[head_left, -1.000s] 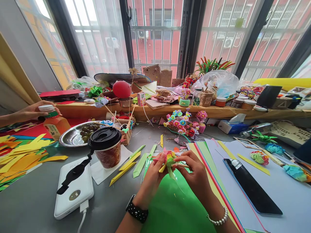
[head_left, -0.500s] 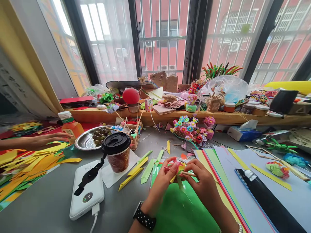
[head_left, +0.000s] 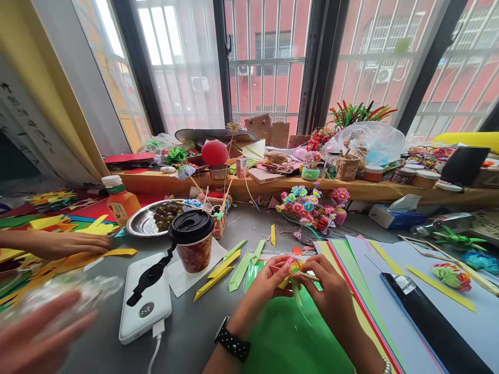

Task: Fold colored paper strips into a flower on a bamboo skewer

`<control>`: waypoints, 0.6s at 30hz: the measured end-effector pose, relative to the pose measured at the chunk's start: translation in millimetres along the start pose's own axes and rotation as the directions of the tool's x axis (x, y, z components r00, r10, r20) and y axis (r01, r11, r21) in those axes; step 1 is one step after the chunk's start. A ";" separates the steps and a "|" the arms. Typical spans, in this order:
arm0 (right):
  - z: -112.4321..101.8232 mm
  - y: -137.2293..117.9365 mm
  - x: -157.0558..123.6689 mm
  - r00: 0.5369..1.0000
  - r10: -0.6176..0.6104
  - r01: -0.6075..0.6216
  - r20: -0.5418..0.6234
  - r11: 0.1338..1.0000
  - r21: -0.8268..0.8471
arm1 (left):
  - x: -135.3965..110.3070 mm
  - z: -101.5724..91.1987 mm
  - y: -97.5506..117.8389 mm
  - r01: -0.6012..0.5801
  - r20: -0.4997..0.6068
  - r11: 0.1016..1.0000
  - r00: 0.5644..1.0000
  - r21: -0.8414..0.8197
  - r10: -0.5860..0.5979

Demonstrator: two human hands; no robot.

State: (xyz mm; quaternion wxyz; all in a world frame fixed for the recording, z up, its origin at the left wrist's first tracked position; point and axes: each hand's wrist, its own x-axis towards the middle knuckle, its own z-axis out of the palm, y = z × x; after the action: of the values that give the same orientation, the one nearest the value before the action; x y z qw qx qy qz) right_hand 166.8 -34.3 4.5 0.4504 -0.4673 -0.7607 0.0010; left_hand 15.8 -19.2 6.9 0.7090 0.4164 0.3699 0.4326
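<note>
Your left hand (head_left: 265, 281) pinches a folded-paper piece (head_left: 295, 271) at five o'clock in view; your right hand (head_left: 326, 283) grips a thin stick (head_left: 312, 277), apparently against it. A co-worker's blurred hand (head_left: 44, 330) has entered at eight o'clock, leaving both undisturbed.

Counted: one pink, yellow and green folded-paper piece (head_left: 295, 271) | one black-lidded brown paper cup (head_left: 195, 255) | one white rectangular power bank (head_left: 156, 299) | one flat black phone (head_left: 432, 327) | one round red balloon (head_left: 214, 153) | one round silver plate (head_left: 142, 224)
</note>
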 end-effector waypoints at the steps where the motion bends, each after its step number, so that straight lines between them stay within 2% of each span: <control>1: -0.4 0.1 0.3 1.000 0.001 -0.001 0.004 1.000 0.007 | -0.5 0.5 0.6 -0.001 0.015 1.000 1.000 -0.029 0.001; 6: -3.0 -1.3 1.6 0.998 0.016 -0.020 0.062 0.998 0.056 | -4.8 3.6 4.1 -0.033 0.057 0.985 0.997 -0.169 0.043; 12: -4.1 -3.2 3.2 0.998 0.039 -0.043 0.051 0.995 0.094 | -7.0 5.8 4.2 -0.028 0.107 0.980 0.993 -0.195 0.050; 18: -5.2 -2.0 4.3 1.000 0.007 -0.008 0.015 0.993 0.119 | -3.5 3.4 2.9 -0.039 0.084 0.981 0.995 -0.188 0.056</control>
State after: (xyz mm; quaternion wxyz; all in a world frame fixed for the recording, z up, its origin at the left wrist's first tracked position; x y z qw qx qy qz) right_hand 168.2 -34.6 11.4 0.4717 -0.4425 -0.7609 0.0513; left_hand 16.7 -22.5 11.4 0.7501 0.3758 0.2857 0.4632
